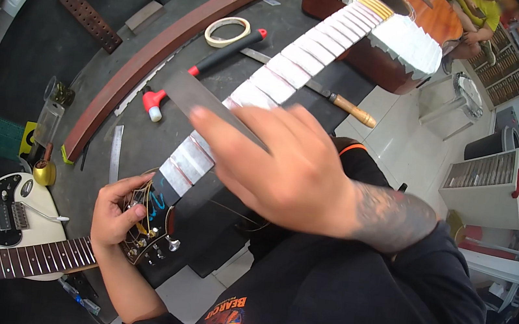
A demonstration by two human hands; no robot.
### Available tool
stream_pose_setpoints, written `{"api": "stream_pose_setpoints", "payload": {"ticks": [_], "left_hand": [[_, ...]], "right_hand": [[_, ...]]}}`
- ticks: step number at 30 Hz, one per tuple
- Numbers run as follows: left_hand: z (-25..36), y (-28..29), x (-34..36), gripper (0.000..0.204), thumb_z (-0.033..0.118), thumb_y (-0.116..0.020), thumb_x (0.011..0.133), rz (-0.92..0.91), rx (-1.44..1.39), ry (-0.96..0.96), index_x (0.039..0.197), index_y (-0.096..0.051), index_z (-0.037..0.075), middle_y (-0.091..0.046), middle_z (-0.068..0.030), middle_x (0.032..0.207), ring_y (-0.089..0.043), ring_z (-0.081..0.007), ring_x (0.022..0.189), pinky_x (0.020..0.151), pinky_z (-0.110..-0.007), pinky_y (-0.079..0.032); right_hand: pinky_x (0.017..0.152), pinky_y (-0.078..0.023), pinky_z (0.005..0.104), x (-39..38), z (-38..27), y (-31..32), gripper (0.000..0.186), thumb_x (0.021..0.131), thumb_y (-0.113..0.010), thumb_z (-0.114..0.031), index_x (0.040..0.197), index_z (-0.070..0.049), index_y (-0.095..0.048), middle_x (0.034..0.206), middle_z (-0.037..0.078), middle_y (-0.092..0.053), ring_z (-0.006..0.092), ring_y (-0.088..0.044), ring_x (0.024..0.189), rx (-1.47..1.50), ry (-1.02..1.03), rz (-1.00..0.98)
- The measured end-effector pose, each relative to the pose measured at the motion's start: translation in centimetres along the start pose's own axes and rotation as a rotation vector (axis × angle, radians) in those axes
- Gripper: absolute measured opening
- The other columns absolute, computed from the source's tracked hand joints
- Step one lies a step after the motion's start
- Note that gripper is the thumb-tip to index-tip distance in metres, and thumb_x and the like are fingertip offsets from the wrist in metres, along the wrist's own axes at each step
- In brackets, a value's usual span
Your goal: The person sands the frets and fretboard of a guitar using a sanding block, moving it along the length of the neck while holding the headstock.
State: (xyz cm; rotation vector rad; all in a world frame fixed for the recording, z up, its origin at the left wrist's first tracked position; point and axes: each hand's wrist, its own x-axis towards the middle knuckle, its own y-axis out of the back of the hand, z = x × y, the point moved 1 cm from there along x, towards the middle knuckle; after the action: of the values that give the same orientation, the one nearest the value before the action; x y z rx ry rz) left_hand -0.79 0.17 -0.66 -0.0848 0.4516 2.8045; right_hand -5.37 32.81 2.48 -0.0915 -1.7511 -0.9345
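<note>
An acoustic guitar lies slanting across the bench, its neck point(299, 56) covered with whitish tape between the frets. My left hand point(115, 212) is closed round the headstock point(161, 198), with the thumb on its face among loose strings and tuning pegs. Over the middle of the neck, my right hand point(291, 169) grips a flat grey bar point(199, 96), slightly blurred, with the index finger stretched along it. The bar lies crosswise over the taped frets; I cannot tell whether it touches them. White covering point(409, 47) with ragged edges wraps part of the guitar's body.
A file with a wooden handle point(352, 108) lies under the neck. Beyond it are a black tool with red ends point(228, 53), a tape roll point(227, 32) and a red-and-white hammer point(154, 103). A white electric guitar point(38, 198) rests at left. Another person point(481, 24) sits far right.
</note>
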Motion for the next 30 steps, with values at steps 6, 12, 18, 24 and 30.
{"api": "stream_pose_setpoints", "payload": {"ticks": [6,12,18,24,30], "left_hand": [[-0.1,0.0,0.0,0.074,0.043,-0.084,0.080,-0.005,0.000,0.001,0.127,-0.063,-0.011,-0.069,-0.0177,0.118,-0.066,-0.0221,0.111,0.098,-0.033,-0.048],[0.5,-0.1,0.5,0.064,0.035,-0.082,0.084,-0.044,-0.017,-0.017,0.128,-0.064,-0.008,-0.070,-0.0162,0.119,-0.065,-0.0177,0.108,0.094,-0.031,-0.050],[0.1,-0.3,0.3,0.052,0.017,-0.078,0.088,-0.085,-0.165,-0.022,0.131,-0.061,-0.009,-0.070,-0.0138,0.119,-0.066,-0.0153,0.105,0.093,-0.029,-0.052],[0.5,-0.6,0.4,0.055,0.022,-0.080,0.085,-0.063,-0.184,0.019,0.128,-0.064,-0.009,-0.072,-0.0136,0.113,-0.067,-0.0143,0.100,0.090,-0.027,-0.053],[-0.3,-0.5,0.3,0.060,0.028,-0.082,0.084,-0.085,-0.204,0.015,0.127,-0.063,-0.010,-0.072,-0.0160,0.113,-0.068,-0.0166,0.101,0.091,-0.030,-0.053]], "right_hand": [[0.061,-0.046,0.0331,-1.9,1.6,1.4,0.060,0.071,-0.079,-0.005,0.129,-0.006,-0.063,0.095,0.013,-0.067,0.0226,-0.062,0.069,0.018,-0.029,0.128],[0.069,-0.053,0.0345,0.1,1.6,0.8,0.061,0.070,-0.083,0.002,0.127,-0.001,-0.063,0.105,0.015,-0.071,0.0273,-0.069,0.081,0.033,0.001,0.055],[0.073,-0.056,0.0343,0.1,-2.4,2.4,0.062,0.072,-0.084,0.004,0.127,0.008,-0.057,0.107,0.020,-0.071,0.0300,-0.071,0.085,0.123,0.046,-0.065],[0.065,-0.050,0.0323,-1.0,-3.2,-0.1,0.062,0.068,-0.082,0.005,0.127,0.003,-0.062,0.103,0.017,-0.071,0.0265,-0.068,0.077,0.146,0.003,-0.019],[0.081,-0.056,0.0359,2.8,-2.7,-4.0,0.054,0.076,-0.078,0.001,0.128,0.002,-0.063,0.115,0.015,-0.071,0.0293,-0.072,0.093,0.132,-0.029,-0.045]]}}
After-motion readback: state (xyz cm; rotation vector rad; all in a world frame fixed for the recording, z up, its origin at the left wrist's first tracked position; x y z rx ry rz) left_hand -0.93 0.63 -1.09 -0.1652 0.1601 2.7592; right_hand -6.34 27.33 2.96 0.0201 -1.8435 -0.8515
